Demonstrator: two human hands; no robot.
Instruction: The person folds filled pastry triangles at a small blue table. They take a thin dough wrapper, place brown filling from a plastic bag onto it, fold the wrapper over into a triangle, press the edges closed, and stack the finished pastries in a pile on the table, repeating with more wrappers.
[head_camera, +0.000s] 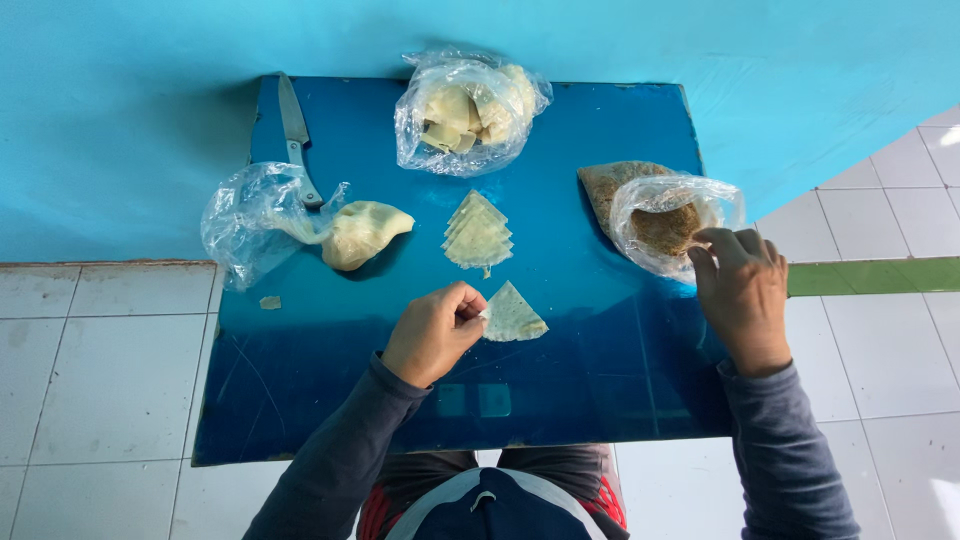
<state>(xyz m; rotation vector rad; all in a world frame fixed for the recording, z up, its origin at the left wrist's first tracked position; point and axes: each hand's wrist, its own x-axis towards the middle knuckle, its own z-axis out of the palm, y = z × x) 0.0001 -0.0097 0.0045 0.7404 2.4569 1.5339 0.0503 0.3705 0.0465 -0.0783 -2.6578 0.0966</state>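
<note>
The left hand (433, 333) is curled, fingertips pinched together; the right hand (742, 290) reaches forward, palm down (fingers bent), both arms sleeved.

A glossy blue rectangular tabletop (330, 380) is seen mid-frame. On it are laid a steel knife (294, 135) at upper left, a pale dough lump (362, 233), stacked triangular wrappers (479, 233), one single triangular wrapper (513, 315), and clear plastic bags (466, 108), one at right (662, 222) holding possibly brown filling.

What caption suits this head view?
Left hand pinches a triangular dough wrapper; right hand reaches into a bag of brown filling.
</note>
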